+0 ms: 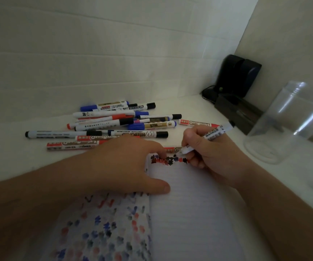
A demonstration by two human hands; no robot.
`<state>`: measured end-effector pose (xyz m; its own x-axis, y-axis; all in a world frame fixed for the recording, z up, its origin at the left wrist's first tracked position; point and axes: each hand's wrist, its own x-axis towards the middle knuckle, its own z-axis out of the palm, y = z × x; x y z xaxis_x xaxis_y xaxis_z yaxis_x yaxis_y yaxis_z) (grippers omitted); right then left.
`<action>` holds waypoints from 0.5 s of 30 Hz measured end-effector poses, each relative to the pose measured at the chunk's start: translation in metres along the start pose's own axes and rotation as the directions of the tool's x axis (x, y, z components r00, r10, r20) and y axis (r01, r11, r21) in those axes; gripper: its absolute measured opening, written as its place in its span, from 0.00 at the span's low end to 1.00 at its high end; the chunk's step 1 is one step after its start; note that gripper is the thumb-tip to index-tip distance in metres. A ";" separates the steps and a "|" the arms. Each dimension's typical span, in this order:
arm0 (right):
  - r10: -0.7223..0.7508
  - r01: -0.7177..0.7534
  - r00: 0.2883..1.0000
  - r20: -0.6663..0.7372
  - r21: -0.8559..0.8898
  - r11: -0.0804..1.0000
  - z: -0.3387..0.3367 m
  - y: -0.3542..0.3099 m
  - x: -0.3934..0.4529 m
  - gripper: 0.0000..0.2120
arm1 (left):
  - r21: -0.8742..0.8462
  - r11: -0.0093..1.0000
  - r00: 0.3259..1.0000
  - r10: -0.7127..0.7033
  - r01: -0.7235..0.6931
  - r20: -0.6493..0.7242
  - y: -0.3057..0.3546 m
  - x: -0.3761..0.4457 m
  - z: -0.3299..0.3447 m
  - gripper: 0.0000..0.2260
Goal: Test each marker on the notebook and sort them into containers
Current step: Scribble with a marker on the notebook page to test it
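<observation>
On the white table [20,162], the right hand [214,153] pinches a marker [206,138] in a writing grip, its tip on the top edge of the notebook [185,204] beside a row of black and red test marks [168,160]. The left hand [125,162] lies flat with fingers spread, pressing the left page (already covered in coloured dabs). A pile of markers [114,125] lies just beyond the hands. A clear container [287,125] stands near the right hand, a black device [236,76] in the corner behind it. Bare lined paper fills the right page below the marks.
</observation>
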<state>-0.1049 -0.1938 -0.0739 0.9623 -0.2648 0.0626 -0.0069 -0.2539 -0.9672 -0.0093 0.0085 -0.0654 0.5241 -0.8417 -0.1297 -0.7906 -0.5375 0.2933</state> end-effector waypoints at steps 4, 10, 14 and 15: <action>0.045 -0.048 0.999 -0.026 -0.100 0.994 -0.002 0.001 0.001 0.10 | 0.059 0.998 0.997 -0.011 0.016 -0.082 0.004 0.001 0.007 0.34; 0.069 -0.101 0.985 -0.156 -0.205 0.974 0.007 0.005 0.000 0.11 | 0.066 0.998 0.998 -0.022 0.025 -0.054 0.005 0.003 0.006 0.35; 0.055 -0.095 0.984 -0.172 -0.233 0.968 0.008 0.006 0.000 0.09 | 0.073 0.997 0.998 -0.014 0.018 -0.056 0.005 0.003 0.006 0.35; 0.052 -0.093 0.984 -0.171 -0.243 0.966 0.008 0.006 0.000 0.09 | 0.074 0.997 0.998 -0.009 0.013 -0.059 0.004 0.003 0.006 0.35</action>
<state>-0.1027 -0.1876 -0.0813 0.8999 -0.4328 0.0536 -0.1623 -0.4465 -0.8799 -0.0132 0.0036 -0.0702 0.5488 -0.8324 -0.0767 -0.8048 -0.5509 0.2209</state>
